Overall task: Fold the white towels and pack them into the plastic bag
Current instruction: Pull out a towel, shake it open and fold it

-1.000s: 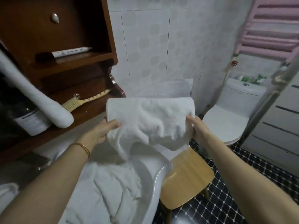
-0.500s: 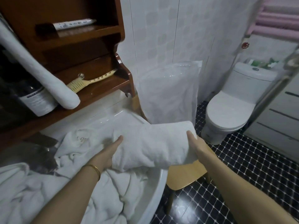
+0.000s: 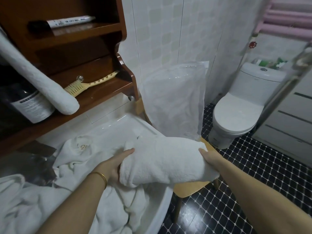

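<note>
I am in a small bathroom with a pale tiled wall [image 3: 168,31] and a black mosaic floor [image 3: 253,166]. A white toilet [image 3: 239,112] stands to my right with its lid down. To my left is a dark wooden shelf unit [image 3: 101,92], which carries a yellow brush [image 3: 91,83], a rolled towel [image 3: 42,81] that leans across a dark bottle [image 3: 32,105], and a tube [image 3: 70,21] on the upper shelf.

Below the shelves is a white basin [image 3: 118,125], with a loose heap of white towels [image 3: 33,200] spilling across it toward me.

I hold the folded towel [image 3: 162,159] level between both hands, over the basin's near rim and the wooden chair [image 3: 190,186] just beside it. My left hand [image 3: 116,162], with a gold bangle [image 3: 101,176] at the wrist, grips the towel's left end. The thumb lies along the top and the fingers are tucked under, out of sight. My right hand [image 3: 211,156] clasps the right end the same way, thumb on top, with the other fingers hidden behind the cloth.

The plastic bag [image 3: 175,98] stands upright on the chair and leans against the wall, right behind the towel. It is clear, with something pale showing through. I cannot tell whether its top is open.
</note>
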Demonstrator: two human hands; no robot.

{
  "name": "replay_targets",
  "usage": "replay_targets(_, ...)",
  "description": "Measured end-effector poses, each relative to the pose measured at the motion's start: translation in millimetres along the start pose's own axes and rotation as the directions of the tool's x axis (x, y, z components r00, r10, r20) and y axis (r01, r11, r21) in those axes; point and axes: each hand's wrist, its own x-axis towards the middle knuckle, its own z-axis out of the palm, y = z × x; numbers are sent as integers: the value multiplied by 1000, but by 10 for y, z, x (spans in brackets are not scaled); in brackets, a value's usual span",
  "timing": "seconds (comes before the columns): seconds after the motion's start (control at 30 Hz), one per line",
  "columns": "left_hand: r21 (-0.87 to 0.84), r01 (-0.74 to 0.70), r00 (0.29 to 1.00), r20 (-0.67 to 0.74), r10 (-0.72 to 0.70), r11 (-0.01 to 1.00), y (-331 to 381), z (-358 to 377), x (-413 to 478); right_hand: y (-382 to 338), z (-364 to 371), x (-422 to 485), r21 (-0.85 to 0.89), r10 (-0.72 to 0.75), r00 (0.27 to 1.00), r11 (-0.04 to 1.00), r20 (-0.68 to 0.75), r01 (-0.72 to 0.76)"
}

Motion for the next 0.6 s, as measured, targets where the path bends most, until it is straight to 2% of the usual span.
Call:
replay_targets(0.27,-1,135,984,120,-134,991,-84,-3,132,35,17,131,-174,11,1000,985,-12,-12)
replay_targets(0.4,-104,176,964,219,-150,979,-148,11,168,82,18,193,-220,4,1000,976,-11,-6)
replay_targets(0.5,-113,233,937,292,-192,966,-177,24,159,97,16,217,-250,0,1000,968,-14,-3)
replay_targets(0.6,-99,257,933,286,-220,961,-176,35,136,115,11,233,-262,-7,1000,965,-21,1)
